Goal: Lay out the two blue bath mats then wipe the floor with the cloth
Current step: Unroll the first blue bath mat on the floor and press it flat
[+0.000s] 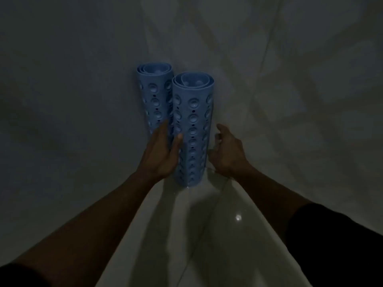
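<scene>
Both bare forearms reach forward — the left hand (160, 151) stretched flat, fingers (163, 129) straight and together; the right hand (227, 151) hovers, fingers loosely curled, holding nothing.

Two rolled mats stand upright, touching, in a wall corner: the nearer mat (192, 129) right, the farther mat (155, 96) left, behind, on the floor (207, 235).

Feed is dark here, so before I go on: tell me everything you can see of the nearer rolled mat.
The nearer rolled mat is light blue, rubbery-looking, with rows of round suction cups and small holes. It stands upright on the glossy floor in a corner, touching the farther roll. The left hand rests against it, thumb on its front; the right hand is at its other side, contact unclear.
</scene>
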